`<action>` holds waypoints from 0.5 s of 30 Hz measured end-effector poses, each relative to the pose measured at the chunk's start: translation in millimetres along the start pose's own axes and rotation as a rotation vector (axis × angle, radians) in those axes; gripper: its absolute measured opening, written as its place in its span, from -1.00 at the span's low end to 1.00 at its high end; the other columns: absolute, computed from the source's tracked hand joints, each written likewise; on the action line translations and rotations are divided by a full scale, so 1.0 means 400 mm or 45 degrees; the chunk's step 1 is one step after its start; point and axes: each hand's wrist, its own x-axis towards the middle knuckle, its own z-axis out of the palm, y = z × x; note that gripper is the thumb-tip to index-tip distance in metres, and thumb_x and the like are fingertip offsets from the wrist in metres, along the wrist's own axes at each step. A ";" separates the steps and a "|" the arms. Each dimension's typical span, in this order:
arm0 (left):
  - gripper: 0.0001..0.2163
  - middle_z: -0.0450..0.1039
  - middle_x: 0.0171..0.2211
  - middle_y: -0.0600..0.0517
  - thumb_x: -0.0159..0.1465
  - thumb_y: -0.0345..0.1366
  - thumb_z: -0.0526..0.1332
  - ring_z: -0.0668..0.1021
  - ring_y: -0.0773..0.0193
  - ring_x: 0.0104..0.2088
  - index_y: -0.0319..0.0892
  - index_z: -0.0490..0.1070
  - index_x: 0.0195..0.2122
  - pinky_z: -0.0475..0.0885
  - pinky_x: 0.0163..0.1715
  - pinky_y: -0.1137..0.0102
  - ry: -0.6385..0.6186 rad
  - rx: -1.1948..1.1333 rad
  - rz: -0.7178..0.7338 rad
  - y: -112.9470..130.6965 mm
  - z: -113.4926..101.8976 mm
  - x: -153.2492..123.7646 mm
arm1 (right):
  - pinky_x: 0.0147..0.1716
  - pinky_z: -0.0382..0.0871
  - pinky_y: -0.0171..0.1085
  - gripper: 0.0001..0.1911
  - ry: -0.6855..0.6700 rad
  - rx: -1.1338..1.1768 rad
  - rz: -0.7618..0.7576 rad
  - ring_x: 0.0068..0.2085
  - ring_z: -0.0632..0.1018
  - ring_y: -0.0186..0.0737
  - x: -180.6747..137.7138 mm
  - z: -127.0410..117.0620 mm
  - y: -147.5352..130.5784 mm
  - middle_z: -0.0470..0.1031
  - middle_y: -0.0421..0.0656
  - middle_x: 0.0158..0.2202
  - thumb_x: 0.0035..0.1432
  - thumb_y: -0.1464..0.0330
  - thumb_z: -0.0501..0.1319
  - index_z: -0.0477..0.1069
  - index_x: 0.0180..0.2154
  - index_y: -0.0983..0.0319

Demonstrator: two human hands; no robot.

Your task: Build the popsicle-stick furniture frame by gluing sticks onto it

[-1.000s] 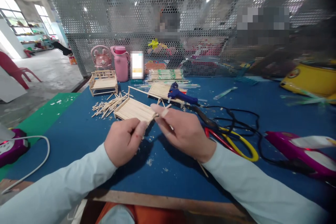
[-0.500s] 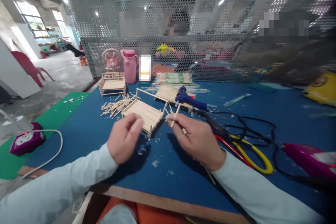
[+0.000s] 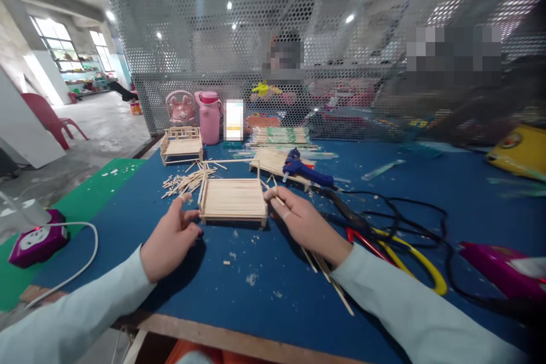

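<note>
A small bench-like frame built of thin wooden sticks [image 3: 232, 198] stands on the blue tabletop between my hands. It has a slatted top, upright posts and a long rail along its back. My left hand [image 3: 170, 239] is at its front left corner, fingers apart; whether they touch it is hard to tell. Beside its right end, my right hand [image 3: 305, 222] is closed in a pinch on a short wooden stick [image 3: 278, 200]. Several long sticks [image 3: 328, 276] lie partly under my right wrist.
Cut sticks [image 3: 185, 181] lie in a pile behind my left hand. A blue glue gun [image 3: 305, 169] rests on another slatted piece [image 3: 268, 160]. Yellow-and-red-handled cutters [image 3: 420, 261] and black cables [image 3: 396, 210] lie at right. A finished-looking stick bench [image 3: 182, 147] stands behind.
The stick frame has turned so its long side faces me. My left hand has moved left and its fingers have spread. My right hand keeps its pinch beside the frame.
</note>
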 end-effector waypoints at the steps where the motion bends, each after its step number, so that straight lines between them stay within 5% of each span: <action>1: -0.39 0.39 -0.13 -0.10 -0.03 -0.39 0.15 0.46 0.38 -0.43 -0.17 0.00 0.08 0.32 -0.51 0.48 -0.016 -0.029 -0.001 -0.006 0.000 -0.022 | -0.31 0.32 -0.28 -0.84 -0.008 0.054 -0.021 -0.35 0.42 -0.29 0.009 -0.004 0.004 0.39 -0.21 -0.37 0.19 0.32 -0.05 0.27 -0.31 0.18; 9: -0.51 0.29 0.05 -0.18 0.00 -0.39 0.15 0.47 0.34 -0.35 -0.10 0.09 -0.01 0.35 -0.38 0.39 -0.244 -0.214 -0.078 -0.004 0.038 -0.143 | -0.13 0.33 -0.14 -0.85 -0.173 0.207 -0.055 -0.21 0.47 -0.25 0.058 0.000 0.036 0.43 -0.14 -0.27 0.12 0.43 -0.01 0.27 -0.25 0.21; 15: -0.77 0.36 -0.05 -0.09 0.01 -0.46 0.10 0.47 0.34 -0.28 -0.13 0.19 -0.29 0.36 -0.27 0.39 -0.437 -0.143 -0.045 -0.007 0.052 -0.168 | -0.09 0.37 -0.11 -0.64 -0.054 0.525 0.007 0.08 0.40 -0.18 0.046 -0.021 0.050 0.37 -0.02 0.04 -0.08 0.56 0.05 0.19 -0.19 0.15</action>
